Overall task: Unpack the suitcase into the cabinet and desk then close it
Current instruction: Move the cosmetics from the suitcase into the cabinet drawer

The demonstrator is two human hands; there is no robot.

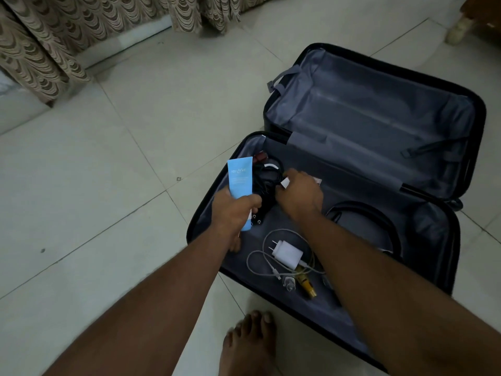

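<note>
1. I'm looking down at the suitcase [339, 169], which lies wide open on the tiled floor [108, 185]. Its far half shows only grey lining; everything left to unpack sits in the near half.
2. My left hand [233, 213] is wrapped around a light blue tube [240, 180], fingers curled about its lower part, over the near half's left edge. Something else small seems tucked under the same grip, but I cannot tell what.
3. My right hand [299, 194] reaches into the tangle of black cables [267, 183] at the far left corner, fingers bent down onto it beside a small white tag. Whether they have actually closed on a cable I cannot tell.
4. Also unpacked as yet: a white charger [287, 253] with its white lead looped around it near the front edge, a small yellow bottle [305, 284] just beside it, and a black loop of strap or cable toward the right side.
5. To do this step well, I'd gather the whole cable bundle in one grasp instead of tugging one strand, lift it straight up clear of the lining, and keep the tube firmly held meanwhile.
6. The tube carries pale printed lettering, too blurred to read; no brand is legible anywhere.
</note>
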